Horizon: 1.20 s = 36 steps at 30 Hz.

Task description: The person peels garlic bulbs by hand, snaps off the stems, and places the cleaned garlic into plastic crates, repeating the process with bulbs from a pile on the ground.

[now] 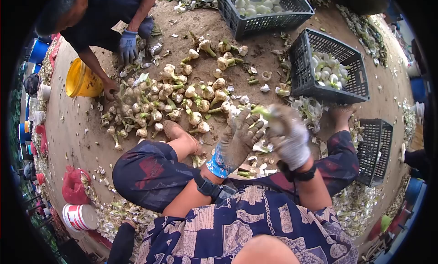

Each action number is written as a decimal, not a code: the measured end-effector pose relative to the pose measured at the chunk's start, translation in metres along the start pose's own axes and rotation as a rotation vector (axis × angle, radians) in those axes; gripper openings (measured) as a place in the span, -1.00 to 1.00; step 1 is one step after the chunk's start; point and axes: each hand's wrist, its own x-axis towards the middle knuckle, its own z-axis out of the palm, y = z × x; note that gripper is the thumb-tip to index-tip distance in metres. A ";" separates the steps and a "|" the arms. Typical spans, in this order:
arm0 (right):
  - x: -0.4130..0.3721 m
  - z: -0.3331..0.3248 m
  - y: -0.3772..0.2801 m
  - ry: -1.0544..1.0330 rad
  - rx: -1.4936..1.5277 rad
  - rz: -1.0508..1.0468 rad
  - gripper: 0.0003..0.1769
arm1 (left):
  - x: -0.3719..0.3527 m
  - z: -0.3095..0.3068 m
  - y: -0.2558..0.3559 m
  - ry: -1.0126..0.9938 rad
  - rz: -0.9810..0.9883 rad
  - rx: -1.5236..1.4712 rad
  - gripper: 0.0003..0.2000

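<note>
My left hand (239,138), in a soiled glove with a blue patterned cuff, is held up in front of my lap with its fingers apart and nothing in it that I can see. Close beside it, my right hand (289,134) wears a dirty whitish glove and is smeared by motion. Its fingers are curled around a garlic, whose green stem (261,110) points toward my left hand; the rest is hidden or blurred. A pile of untrimmed garlic bulbs (175,92) with stems lies on the dirt just beyond my left foot.
One dark crate (299,74) of peeled white bulbs (329,71) stands at the right, another crate (269,24) behind it. A third crate (375,152) sits beside my right knee. Across the pile, a person crouches near a yellow bucket (82,79), one gloved hand (128,47) lowered. Peelings (308,111) litter the ground.
</note>
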 end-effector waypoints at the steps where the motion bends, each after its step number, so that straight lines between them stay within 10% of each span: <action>1: 0.012 -0.024 0.017 0.105 -0.112 0.015 -0.45 | 0.003 -0.002 0.002 0.003 0.008 -0.017 -0.26; 2: 0.024 -0.039 0.036 0.272 0.143 0.197 -0.43 | 0.004 -0.006 0.007 0.048 0.080 0.137 -0.26; 5: 0.071 -0.090 0.071 0.173 -0.884 0.037 -0.40 | 0.009 -0.028 0.017 0.281 0.114 0.278 -0.33; 10: 0.116 0.046 0.099 -0.111 0.012 0.400 -0.31 | 0.008 -0.062 0.026 0.488 0.033 0.290 -0.49; 17: 0.185 0.262 0.170 -0.917 -0.171 0.720 -0.30 | 0.001 -0.081 0.033 0.719 0.048 0.262 -0.63; 21: 0.168 0.287 0.187 -0.815 -0.159 0.774 -0.31 | 0.000 -0.082 0.038 0.802 0.018 0.283 -0.66; 25: 0.111 0.265 0.201 -0.623 -0.097 0.723 -0.51 | 0.005 -0.075 0.040 0.813 0.039 0.303 -0.69; 33: -0.028 0.117 0.051 -0.603 0.175 0.464 -0.25 | 0.005 -0.100 0.000 0.622 0.106 0.983 -0.49; 36: -0.022 0.062 0.003 -0.441 0.292 0.402 -0.16 | 0.007 -0.056 0.009 0.374 -0.081 0.568 -0.48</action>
